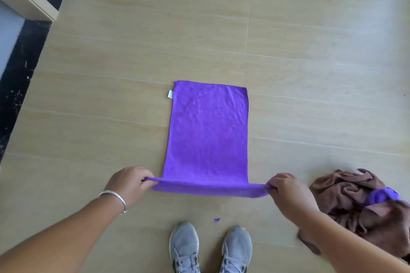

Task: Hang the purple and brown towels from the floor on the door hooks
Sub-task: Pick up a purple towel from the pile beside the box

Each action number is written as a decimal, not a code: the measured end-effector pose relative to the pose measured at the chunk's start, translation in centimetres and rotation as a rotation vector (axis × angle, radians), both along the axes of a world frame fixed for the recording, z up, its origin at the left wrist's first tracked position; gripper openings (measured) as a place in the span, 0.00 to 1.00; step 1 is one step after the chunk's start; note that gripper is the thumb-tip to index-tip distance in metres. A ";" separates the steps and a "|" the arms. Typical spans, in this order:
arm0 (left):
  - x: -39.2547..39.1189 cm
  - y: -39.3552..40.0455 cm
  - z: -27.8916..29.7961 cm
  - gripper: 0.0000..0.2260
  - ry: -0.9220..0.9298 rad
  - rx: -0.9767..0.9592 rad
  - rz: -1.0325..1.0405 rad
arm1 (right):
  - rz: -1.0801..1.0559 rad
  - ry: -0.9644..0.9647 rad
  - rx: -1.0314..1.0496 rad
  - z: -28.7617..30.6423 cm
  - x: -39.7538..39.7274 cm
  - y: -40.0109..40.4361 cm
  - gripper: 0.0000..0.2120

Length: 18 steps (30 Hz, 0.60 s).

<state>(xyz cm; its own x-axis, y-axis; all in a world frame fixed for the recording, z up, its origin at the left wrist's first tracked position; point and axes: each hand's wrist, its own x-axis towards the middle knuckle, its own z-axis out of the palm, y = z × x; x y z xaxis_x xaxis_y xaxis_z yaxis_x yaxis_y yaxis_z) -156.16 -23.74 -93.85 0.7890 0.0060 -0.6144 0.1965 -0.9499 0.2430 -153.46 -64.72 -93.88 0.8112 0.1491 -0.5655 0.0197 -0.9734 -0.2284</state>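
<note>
Purple towel point(208, 131) is spread flat on the tiled floor point(310, 51), its long axis running straight away from the shoes point(210, 248). Its near corners are pinched taut by the left hand point(129, 184) and right hand point(287, 193). Crumpled brown towels point(355, 204) are heaped at the right, partly hidden by the right forearm and cut off by the frame edge.

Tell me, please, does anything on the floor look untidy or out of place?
Yes. The brown towel lies crumpled in a heap by the right hand, with a purple cloth tangled in it. A tiny purple scrap lies near the shoes. The purple towel lies flat.
</note>
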 end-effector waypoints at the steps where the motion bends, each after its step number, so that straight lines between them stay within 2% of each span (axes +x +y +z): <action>1: 1.3 0.2 -1.2 0.06 -0.021 -0.025 0.085 | -0.031 -0.003 0.012 -1.2 1.4 0.1 0.08; 4: 6.5 0.6 -4.6 0.09 -0.120 -0.099 0.235 | -0.123 -0.047 0.056 -4.4 7.0 0.8 0.08; 13: 27.5 1.6 -17.1 0.06 -0.429 -0.050 0.280 | -0.347 -0.422 0.141 -15.9 27.0 3.6 0.11; 15: 29.4 0.7 -20.3 0.22 -0.479 -0.020 0.299 | -0.349 -0.467 0.127 -19.4 28.3 4.3 0.19; 16: 29.1 -0.2 -21.7 0.26 -0.508 -0.003 0.272 | -0.304 -0.463 0.111 -21.0 27.9 4.7 0.22; 18: 26.3 -2.3 -24.1 0.28 -0.545 -0.009 0.082 | -0.096 -0.439 0.097 -23.6 25.1 5.1 0.24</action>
